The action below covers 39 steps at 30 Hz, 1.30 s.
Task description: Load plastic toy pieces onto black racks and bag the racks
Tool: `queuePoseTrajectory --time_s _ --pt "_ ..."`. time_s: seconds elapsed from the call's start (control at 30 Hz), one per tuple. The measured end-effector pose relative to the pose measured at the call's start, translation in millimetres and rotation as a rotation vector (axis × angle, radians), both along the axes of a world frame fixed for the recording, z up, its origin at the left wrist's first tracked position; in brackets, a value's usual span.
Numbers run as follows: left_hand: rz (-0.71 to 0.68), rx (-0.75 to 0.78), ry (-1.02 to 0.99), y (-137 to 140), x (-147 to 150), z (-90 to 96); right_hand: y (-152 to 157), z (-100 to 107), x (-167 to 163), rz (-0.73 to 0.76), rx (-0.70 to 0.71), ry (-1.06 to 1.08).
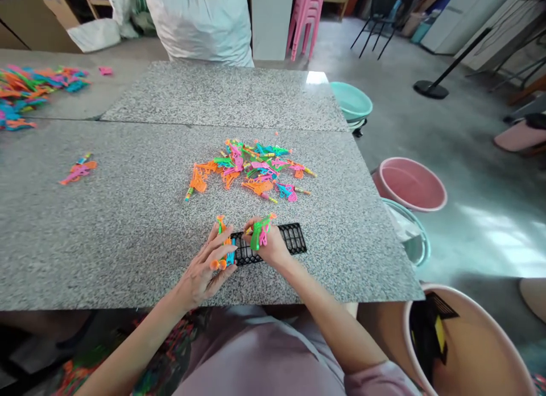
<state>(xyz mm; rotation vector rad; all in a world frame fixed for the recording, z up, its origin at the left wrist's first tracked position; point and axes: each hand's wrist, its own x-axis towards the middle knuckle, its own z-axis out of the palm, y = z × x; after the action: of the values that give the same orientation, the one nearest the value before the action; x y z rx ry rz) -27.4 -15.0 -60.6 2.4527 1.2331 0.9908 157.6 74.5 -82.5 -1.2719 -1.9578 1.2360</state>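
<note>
A black plastic rack with rows of slots (297, 239) lies on the speckled table in front of me. My left hand (203, 268) curves around several toy guns (230, 254), orange, blue and green, at the rack's left end, its fingers over their sides. Over the middle of the rack, my right hand (271, 245) grips a green toy gun (257, 235) with an orange tip. Pink plastic (264, 234) shows beside it in the same hand. A loose pile of bright toy guns (256, 168) lies just beyond the rack.
Two toy guns (80, 169) lie off to the left. A bigger colourful heap (38, 89) covers the far left. Past the table's right edge stand a pink tub (412, 182), a turquoise basin (350, 100) and a large bin (478, 339) holding black racks. A white sack (200, 26) stands behind.
</note>
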Motion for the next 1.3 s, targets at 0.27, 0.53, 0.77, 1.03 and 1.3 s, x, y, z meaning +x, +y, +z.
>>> queuePoseTrajectory --time_s 0.27,0.53,0.77,1.03,1.3 --pt "0.023 -0.005 0.047 -3.6 -3.4 -5.0 3.7 10.0 -28.3 0.195 0.217 -0.422" --pt "-0.031 0.110 0.169 3.3 -9.3 4.6 10.7 31.2 -35.4 0.352 0.230 -0.498" --pt "-0.052 0.118 0.171 4.5 -8.6 8.4 80.2 27.5 6.1 -0.027 0.219 -0.487" --pt "-0.045 0.087 0.173 4.2 -8.9 11.3 44.7 32.6 17.7 0.084 -0.070 -0.256" --pt "-0.080 0.059 0.135 5.7 -9.6 5.5 -48.1 2.9 8.5 0.013 -0.035 -0.155"
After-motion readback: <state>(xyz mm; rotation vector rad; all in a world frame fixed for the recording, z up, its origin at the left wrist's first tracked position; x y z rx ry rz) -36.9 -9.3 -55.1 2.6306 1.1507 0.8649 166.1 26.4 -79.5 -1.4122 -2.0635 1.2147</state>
